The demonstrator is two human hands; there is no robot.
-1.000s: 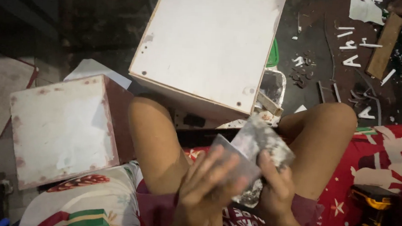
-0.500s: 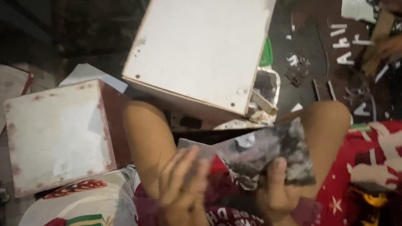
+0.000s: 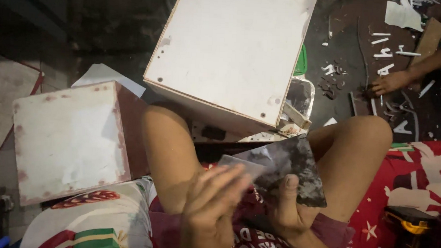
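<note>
My right hand [image 3: 289,206] grips a wide, dirty metal scraper blade [image 3: 293,169] with the thumb pressed on its face, low in the head view between my bare knees. My left hand [image 3: 212,210] is blurred just left of it, fingers on a small grey flat piece [image 3: 241,164] that meets the blade's left edge. Beyond my knees lies a large white wooden box [image 3: 233,50], tilted, its flat panel facing up.
A smaller white box with a dark red side [image 3: 68,139] stands at the left. A yellow power drill [image 3: 407,229] lies on red patterned cloth [image 3: 421,170] at lower right. Another person's hand [image 3: 391,82] reaches among white cut-out shapes on the dark floor, upper right.
The scraper blade has swung from a crumpled-looking bundle in both hands to lying flat and spread in my right hand. Another person's hand has come further into view at upper right.
</note>
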